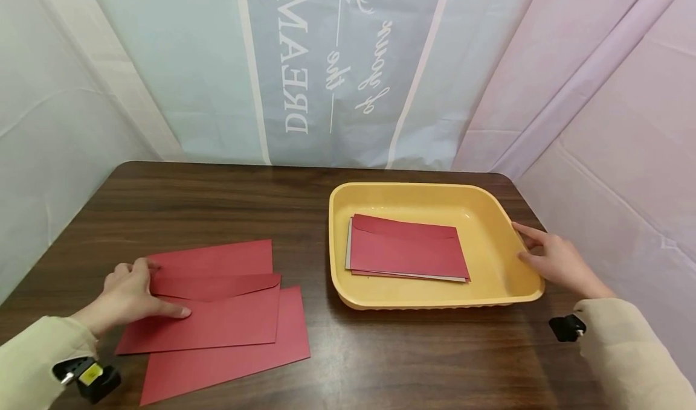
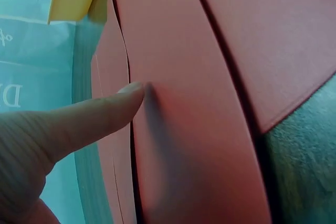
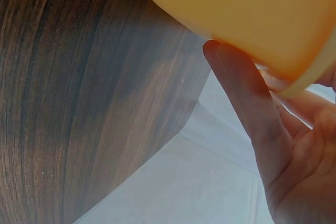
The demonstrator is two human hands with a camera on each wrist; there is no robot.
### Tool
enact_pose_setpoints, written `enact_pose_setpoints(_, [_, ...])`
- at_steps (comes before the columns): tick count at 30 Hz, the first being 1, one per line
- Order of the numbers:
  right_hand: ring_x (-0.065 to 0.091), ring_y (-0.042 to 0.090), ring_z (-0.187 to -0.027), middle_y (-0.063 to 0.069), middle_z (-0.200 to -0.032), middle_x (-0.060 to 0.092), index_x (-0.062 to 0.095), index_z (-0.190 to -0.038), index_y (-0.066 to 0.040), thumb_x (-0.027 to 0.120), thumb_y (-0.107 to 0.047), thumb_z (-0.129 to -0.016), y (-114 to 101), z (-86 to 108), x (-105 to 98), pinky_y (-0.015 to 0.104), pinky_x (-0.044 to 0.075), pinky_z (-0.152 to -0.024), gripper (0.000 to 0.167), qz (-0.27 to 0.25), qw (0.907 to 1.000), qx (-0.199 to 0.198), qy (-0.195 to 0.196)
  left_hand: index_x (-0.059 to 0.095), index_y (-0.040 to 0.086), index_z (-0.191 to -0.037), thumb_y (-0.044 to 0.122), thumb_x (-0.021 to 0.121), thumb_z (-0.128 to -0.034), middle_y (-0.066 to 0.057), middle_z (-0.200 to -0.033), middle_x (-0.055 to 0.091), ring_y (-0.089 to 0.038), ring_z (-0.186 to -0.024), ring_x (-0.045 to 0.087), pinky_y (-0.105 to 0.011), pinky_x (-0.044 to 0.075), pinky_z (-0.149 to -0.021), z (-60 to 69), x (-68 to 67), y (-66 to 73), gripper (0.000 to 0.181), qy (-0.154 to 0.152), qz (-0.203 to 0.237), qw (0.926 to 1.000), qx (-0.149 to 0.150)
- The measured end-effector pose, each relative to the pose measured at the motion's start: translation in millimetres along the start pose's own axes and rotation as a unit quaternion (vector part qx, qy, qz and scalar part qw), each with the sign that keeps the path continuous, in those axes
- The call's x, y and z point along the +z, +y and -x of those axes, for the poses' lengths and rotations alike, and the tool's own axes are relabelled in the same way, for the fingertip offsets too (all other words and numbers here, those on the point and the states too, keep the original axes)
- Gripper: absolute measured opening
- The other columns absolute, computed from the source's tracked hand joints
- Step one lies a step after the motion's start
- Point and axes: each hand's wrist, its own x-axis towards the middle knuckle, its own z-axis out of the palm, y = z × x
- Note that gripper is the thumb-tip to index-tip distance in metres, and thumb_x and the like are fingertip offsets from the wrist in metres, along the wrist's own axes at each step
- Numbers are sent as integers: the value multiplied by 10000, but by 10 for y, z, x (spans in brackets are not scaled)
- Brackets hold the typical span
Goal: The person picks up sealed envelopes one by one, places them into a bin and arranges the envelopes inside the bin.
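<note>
Several red envelopes overlap on the left of the table. My left hand [image 1: 127,295] lies over their left side, its thumb [image 2: 113,111] outstretched and touching the top envelope [image 1: 234,322], with the other fingertips by its upper left edge. The left wrist view does not show those fingertips. A yellow tray [image 1: 502,259] stands on the right, holding a small pile of red envelopes [image 1: 408,247] with a pale edge showing between them. My right hand [image 1: 560,262] touches the tray's right side with extended fingers; in the right wrist view a digit [image 3: 239,77] lies against the outer wall.
The dark wooden table [image 1: 348,361] has a printed curtain [image 1: 348,66] behind its far edge and pale fabric [image 1: 625,156] on the right. Black wrist devices are on both arms, the left one [image 1: 89,377] close above the table's near left part.
</note>
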Motion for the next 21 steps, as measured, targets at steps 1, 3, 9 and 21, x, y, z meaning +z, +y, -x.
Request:
enact_pose_setpoints(1, [563, 138, -674, 170, -896, 683, 452, -1368, 62, 654, -119, -853, 0, 0, 2, 263, 398, -574, 582, 1, 10000, 6, 2, 253, -248, -1238, 445, 870, -623, -432, -1047, 354, -562, -974, 300, -594, 346, -777, 5, 8, -19, 1113, 21, -20, 10000, 13])
enact_pose_setpoints(3, [560, 136, -671, 171, -895, 683, 451, -1369, 62, 656, -120, -855, -3, -1, 7, 266, 396, -575, 583, 3, 10000, 13, -13, 244, -248, -1236, 452, 876, -606, -432, -1038, 351, -562, -963, 308, -595, 346, -776, 12, 19, -45, 1134, 60, -67, 10000, 13])
enact_pose_setpoints(9, [566, 145, -680, 181, -901, 680, 447, -1368, 67, 659, -115, -856, -20, 0, 10, 266, 401, -575, 583, 11, 10000, 39, -56, 225, -246, -1232, 484, 882, -571, -428, -1026, 327, -566, -943, 311, -590, 354, -763, 40, 24, -104, 1183, 9, -87, 9999, -66])
enact_pose_setpoints(21, [654, 215, -750, 190, -904, 681, 441, -1366, 85, 659, -98, -862, -7, -15, 2, 239, 426, -579, 579, -117, 9999, -21, -50, 239, -245, -1173, 442, 884, -598, -399, -1008, 352, -507, -924, 382, -545, 410, -758, 82, -16, -88, 1104, -389, -83, 9988, -276])
